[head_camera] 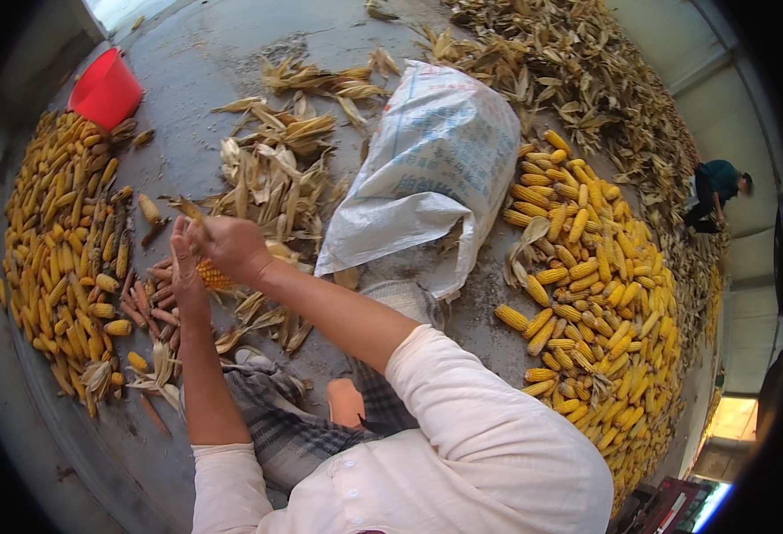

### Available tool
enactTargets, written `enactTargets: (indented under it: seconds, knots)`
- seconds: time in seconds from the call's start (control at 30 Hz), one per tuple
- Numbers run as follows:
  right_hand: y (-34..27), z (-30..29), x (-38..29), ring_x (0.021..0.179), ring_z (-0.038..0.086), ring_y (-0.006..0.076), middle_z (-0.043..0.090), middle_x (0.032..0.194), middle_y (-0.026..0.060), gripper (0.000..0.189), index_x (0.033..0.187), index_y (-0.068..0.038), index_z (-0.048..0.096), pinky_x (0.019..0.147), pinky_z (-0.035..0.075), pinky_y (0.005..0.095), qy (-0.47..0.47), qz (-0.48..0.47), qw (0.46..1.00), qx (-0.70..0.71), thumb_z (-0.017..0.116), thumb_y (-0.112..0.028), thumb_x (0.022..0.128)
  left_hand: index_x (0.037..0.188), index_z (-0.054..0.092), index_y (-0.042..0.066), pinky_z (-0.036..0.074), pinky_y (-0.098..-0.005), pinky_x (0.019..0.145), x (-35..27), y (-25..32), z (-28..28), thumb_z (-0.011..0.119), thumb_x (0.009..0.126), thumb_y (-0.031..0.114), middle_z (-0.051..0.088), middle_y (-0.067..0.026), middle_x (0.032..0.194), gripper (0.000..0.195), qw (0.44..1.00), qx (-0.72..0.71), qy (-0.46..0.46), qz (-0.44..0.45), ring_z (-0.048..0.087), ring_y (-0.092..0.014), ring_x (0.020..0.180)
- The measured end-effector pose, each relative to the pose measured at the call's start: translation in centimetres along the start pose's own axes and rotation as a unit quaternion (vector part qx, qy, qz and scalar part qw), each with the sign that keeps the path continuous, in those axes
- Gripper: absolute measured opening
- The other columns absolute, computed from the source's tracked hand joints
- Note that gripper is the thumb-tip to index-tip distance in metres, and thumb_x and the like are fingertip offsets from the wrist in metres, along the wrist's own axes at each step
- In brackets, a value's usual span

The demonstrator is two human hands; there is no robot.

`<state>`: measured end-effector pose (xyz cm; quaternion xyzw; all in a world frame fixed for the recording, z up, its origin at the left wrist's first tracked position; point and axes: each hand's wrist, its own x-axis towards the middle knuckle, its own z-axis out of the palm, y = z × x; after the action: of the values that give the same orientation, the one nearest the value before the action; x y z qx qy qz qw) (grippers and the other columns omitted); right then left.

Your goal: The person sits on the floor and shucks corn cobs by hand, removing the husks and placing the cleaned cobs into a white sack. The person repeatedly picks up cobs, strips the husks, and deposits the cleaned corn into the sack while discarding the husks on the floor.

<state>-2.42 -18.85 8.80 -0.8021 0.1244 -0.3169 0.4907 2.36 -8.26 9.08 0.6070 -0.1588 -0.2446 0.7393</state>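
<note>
My left hand (188, 270) and my right hand (233, 248) are close together over the floor, in front of my knees. Between them is an ear of corn (213, 275), its yellow kernels showing beside my left hand and under my right wrist. Dry brown husk (188, 208) sticks out above my right fist, which is closed around it. The fingers of my left hand point away from me along the ear, and part of its grip is hidden. Bare reddish cobs (148, 300) lie just left of my left wrist.
Husked ears (64, 253) are heaped at left by a red bucket (106, 90). Loose husks (275, 180) and a white woven sack (431, 153) bearing print lie ahead. A larger corn heap (605, 287) spreads right. Beyond, a person (717, 190) bends beside a husk pile (565, 73).
</note>
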Motion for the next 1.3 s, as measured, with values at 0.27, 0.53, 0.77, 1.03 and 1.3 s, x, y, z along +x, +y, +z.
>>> enactTargets:
  seconds: [0.27,0.53,0.77,1.03,1.3]
  knots:
    - [0.1,-4.9,4.4,0.045,0.039,0.0064,0.044,0.054,-0.0039,0.046,0.065,-0.009,0.051,0.043,0.034,0.0237,0.145,0.251,0.890,0.352,0.047,-0.044,0.094,0.122,0.053,-0.001,0.040,-0.0288,0.091,-0.8,-2.1,-0.5,0.037,0.097,0.046,0.056,-0.0098,0.115,0.055,0.985,0.116,-0.102,-0.077,0.052,-0.015,0.104]
    - [0.3,-3.5,2.1,0.044,0.041,0.0051,0.047,0.055,-0.0033,0.041,0.067,-0.010,0.053,0.039,0.032,0.0207,-0.053,0.253,0.914,0.313,0.053,-0.043,0.091,0.098,0.058,0.002,0.046,-0.0293,0.061,-2.1,-2.1,0.0,0.075,0.075,0.035,0.061,-0.0023,0.081,0.044,0.911,0.302,-0.227,-0.164,0.056,-0.010,0.071]
    - [0.4,-2.7,2.5,0.044,0.041,0.0099,0.047,0.057,-0.0005,0.043,0.068,-0.008,0.051,0.040,0.033,0.0239,0.045,0.095,0.972,0.210,0.050,-0.042,0.093,0.106,0.054,0.000,0.046,-0.0246,0.057,-3.1,-0.6,0.0,0.075,0.073,0.019,0.059,-0.0036,0.080,0.044,0.921,0.168,-0.233,-0.264,0.056,-0.009,0.070]
    - [11.5,-10.2,5.8,0.058,0.058,0.0212,0.058,0.063,0.0091,0.054,0.078,0.001,0.060,0.059,0.046,0.0347,0.181,0.284,0.940,0.053,0.049,-0.050,0.090,0.103,0.054,-0.001,0.047,-0.0250,0.052,-3.9,1.1,-1.0,0.071,0.075,0.041,0.058,-0.0045,0.076,0.053,0.909,0.172,-0.262,-0.277,0.056,-0.011,0.059]
    - [8.4,-7.2,4.2,0.078,0.063,0.0288,0.067,0.087,0.0111,0.041,0.099,-0.008,0.065,0.073,0.048,0.0399,0.102,0.026,0.956,-0.275,0.061,-0.045,0.081,0.099,0.051,-0.002,0.048,-0.0249,0.047,-1.9,-4.4,-1.9,0.063,0.083,0.044,0.055,-0.0065,0.074,0.050,0.933,0.199,-0.050,-0.297,0.056,-0.013,0.051]
